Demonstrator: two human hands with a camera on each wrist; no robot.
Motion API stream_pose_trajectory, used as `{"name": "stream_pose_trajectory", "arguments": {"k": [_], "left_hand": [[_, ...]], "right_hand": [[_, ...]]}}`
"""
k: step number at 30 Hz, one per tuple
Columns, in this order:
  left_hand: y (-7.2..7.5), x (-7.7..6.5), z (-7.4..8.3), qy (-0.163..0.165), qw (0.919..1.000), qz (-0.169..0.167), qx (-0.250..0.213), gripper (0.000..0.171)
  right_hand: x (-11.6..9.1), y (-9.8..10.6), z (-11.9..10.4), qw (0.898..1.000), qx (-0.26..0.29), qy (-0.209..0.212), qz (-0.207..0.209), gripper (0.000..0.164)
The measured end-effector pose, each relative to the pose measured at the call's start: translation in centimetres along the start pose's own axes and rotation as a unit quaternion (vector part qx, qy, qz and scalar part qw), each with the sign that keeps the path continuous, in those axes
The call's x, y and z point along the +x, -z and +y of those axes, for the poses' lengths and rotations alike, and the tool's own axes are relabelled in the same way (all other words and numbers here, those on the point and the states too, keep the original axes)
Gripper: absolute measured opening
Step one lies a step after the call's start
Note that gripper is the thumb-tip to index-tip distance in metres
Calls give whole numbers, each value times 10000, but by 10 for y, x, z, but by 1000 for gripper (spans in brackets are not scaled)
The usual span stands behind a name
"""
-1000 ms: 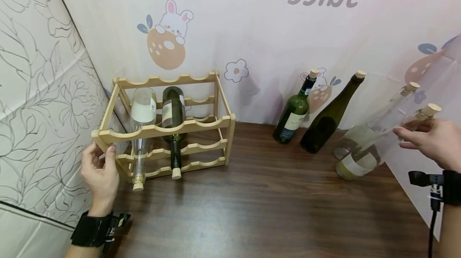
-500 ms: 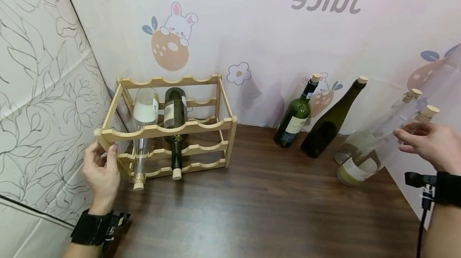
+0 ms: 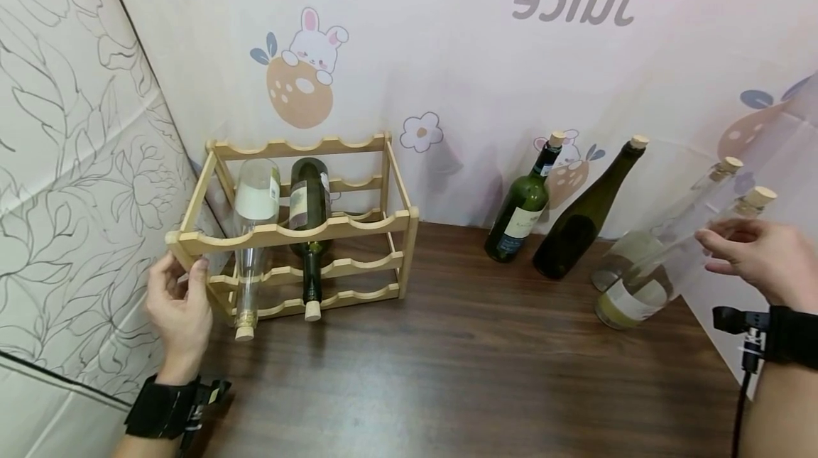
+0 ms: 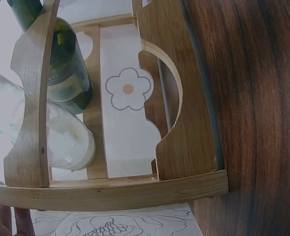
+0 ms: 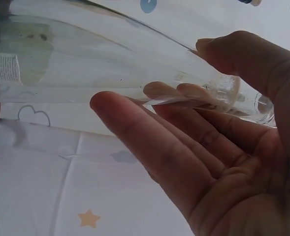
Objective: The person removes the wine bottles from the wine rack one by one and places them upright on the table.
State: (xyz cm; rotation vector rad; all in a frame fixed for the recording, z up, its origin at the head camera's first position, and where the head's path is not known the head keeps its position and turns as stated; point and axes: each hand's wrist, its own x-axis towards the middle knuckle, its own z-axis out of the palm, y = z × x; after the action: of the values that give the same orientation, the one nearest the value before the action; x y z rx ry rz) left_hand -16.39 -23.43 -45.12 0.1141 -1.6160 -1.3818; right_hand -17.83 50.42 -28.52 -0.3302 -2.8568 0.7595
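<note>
My left hand (image 3: 180, 319) grips the front left corner post of a pale wooden wine rack (image 3: 409, 252), thumb in front of it. In the rack lie a clear bottle (image 3: 257, 202) and a green wine bottle (image 3: 309, 209), corked necks toward me. Far right, my right hand (image 3: 767, 259) holds the neck of a corked clear wine bottle (image 3: 633, 302) with a pale label, its base low by the table. The right wrist view shows the thumb on one side of the glass neck (image 5: 174, 64) and the fingers beneath and behind it.
Another clear corked bottle (image 3: 629, 252) stands just behind the held one. Left of it are a dark, slim bottle (image 3: 575, 231) and a green labelled bottle (image 3: 520, 213), near the printed wall cloth (image 3: 473, 89). Brown wood table (image 3: 460, 358) lies between rack and bottles.
The right hand has shifted slightly left and down, its fingers closing around the bottle neck. The left hand stays on the rack. The head view has tilted a little.
</note>
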Motion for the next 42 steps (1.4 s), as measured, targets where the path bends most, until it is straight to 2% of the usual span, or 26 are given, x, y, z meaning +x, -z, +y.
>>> {"name": "stream_pose_trajectory", "arguments": {"k": [13,25,32,34,37,40,42], "left_hand": [[2,0,-2,35,9998,28,176,37],[2,-1,-1,53,9999,40,121,37],[-1,0,-1,25,10000,27,-10,36],[-1,0,0,38,10000,14,9,36],[-1,0,0,67,10000,11,39,34],[0,0,0,74,10000,34,38,34],[0,1,0,74,10000,39,12,34]], "right_hand": [[-8,-1,-5,9992,-358,-142,112,55],[-10,-2,-6,9990,-351,-178,190,54],[-11,-9,-12,9945,-697,-341,700,55],[-13,-12,-14,9932,-698,-474,800,63],[-20,-18,-18,9903,-368,-787,1084,80],[-34,-27,-23,9804,0,-948,1729,90],[-45,-37,-27,9661,220,-639,2492,83]]}}
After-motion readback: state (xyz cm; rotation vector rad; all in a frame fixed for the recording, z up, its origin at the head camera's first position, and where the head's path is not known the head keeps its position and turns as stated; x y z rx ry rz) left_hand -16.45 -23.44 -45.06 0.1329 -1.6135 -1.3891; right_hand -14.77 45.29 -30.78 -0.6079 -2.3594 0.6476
